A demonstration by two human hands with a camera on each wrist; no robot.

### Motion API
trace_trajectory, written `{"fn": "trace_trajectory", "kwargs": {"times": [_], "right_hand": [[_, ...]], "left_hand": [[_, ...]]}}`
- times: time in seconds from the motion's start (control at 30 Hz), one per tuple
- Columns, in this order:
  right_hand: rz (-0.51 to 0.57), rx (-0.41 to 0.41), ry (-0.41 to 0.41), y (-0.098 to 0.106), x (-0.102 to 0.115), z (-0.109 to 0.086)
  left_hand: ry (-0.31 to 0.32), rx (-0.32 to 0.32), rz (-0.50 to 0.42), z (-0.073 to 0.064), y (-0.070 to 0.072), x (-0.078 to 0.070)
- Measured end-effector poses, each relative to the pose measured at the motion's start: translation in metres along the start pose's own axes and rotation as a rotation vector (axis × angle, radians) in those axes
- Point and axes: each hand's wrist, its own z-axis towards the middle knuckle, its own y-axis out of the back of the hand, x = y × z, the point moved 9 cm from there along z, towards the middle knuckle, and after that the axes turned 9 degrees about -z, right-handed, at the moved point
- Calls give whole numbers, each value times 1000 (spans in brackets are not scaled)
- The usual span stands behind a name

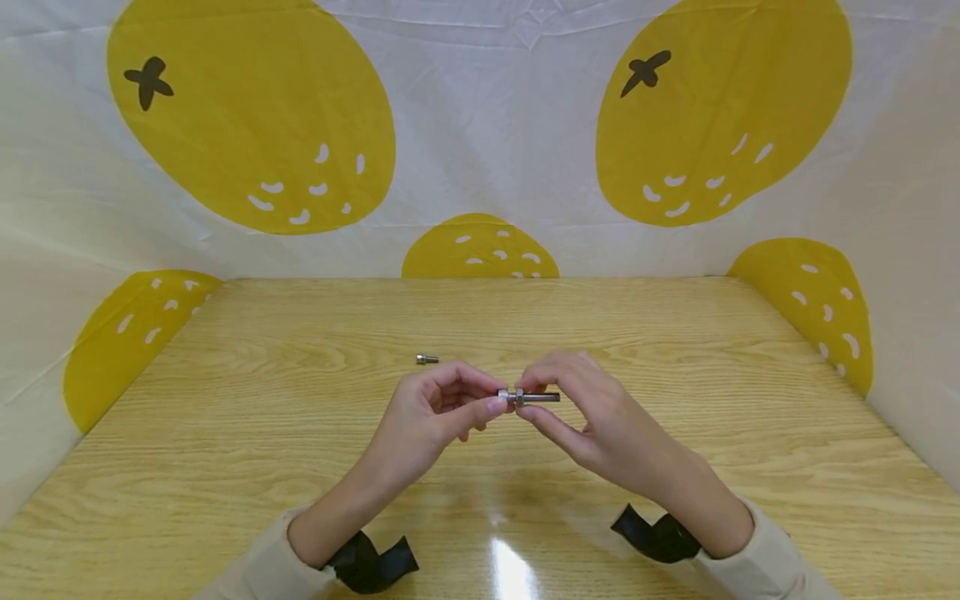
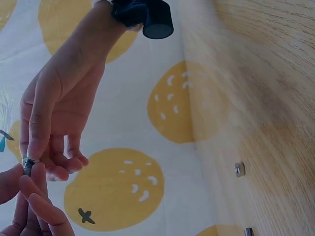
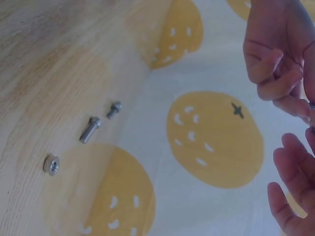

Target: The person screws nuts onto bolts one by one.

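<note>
Above the middle of the table, my left hand (image 1: 431, 417) pinches the head of a silver bolt (image 1: 542, 397) between thumb and fingertips. The bolt lies level, its shank pointing right. A hex nut (image 1: 520, 397) sits around the shank close to the head, pinched by the thumb and fingertips of my right hand (image 1: 607, 417). In the left wrist view part of the threaded bolt (image 2: 28, 167) shows between the two hands. Fingers hide most of it in the right wrist view.
Beyond my left hand a short bolt (image 1: 427, 359) lies on the wooden table (image 1: 285, 333). In the right wrist view a loose nut (image 3: 51, 165) and a longer bolt (image 3: 90, 130) lie near a shorter one. A white cloth (image 1: 495, 125) printed with yellow fruit surrounds the table's back and sides.
</note>
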Motion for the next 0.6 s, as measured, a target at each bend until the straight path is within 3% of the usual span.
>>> {"fn": "trace_trajectory", "kwargs": {"times": [0.23,0.6], "right_hand": [[-6,12,-7,-5,-1,-1],[-22,52,-98,-1,-7,-1]], "left_hand": [[-15,21,-8,-1,-3,1],[3,11,-2,-1,-2,3]]}}
